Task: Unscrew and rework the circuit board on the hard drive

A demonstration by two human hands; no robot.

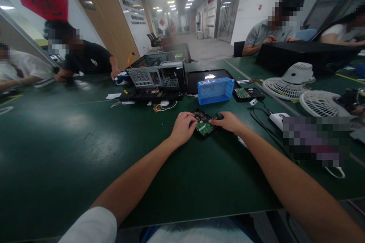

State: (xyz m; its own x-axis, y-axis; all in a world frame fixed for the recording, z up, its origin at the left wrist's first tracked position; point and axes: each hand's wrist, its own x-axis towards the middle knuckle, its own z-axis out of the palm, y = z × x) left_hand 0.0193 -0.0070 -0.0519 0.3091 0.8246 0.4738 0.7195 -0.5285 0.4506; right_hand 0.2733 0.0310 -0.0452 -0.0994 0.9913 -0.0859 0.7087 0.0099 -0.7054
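A hard drive [205, 131] with a green circuit board and a black casing lies flat on the green table, between my two hands. My left hand [183, 127] is at the drive's left edge, its thumb and fingers pinched together; what is between them is too small or hidden to make out. Over the right side of the drive, my right hand [228, 122] is closed around what looks like a screwdriver [219, 115] with a short dark green handle. Its shaft and tip cannot be made out.
An opened computer case [156, 76] stands behind my hands. Near it are a blue plastic bin [216, 91] and another drive with a circuit board [248, 94]. White fans [288, 83], a power strip [281, 119] and cables lie to the right. Several people sit around the table.
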